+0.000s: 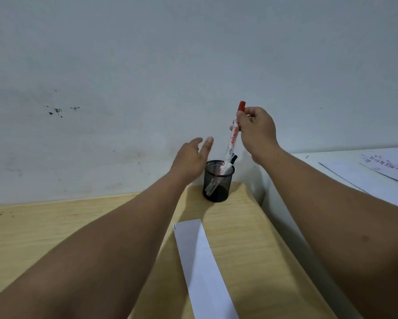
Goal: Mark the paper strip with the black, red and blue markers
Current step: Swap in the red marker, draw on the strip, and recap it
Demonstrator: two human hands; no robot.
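My right hand (258, 132) grips a red-capped white marker (232, 139) near its cap, upright, its lower end at the rim of a black mesh pen cup (216, 185). Two other markers, a blue tip (233, 154) and a black tip (234, 159), lean inside the cup. My left hand (191, 160) hovers just left of the cup with fingers spread and holds nothing. A long white paper strip (200, 261) lies on the wooden table (244, 245) in front of the cup, with a short dark mark at its far left corner.
A pale wall stands right behind the cup. To the right, a white surface (331, 171) carries printed paper sheets (386, 169). The wooden table's right edge runs close beside the strip.
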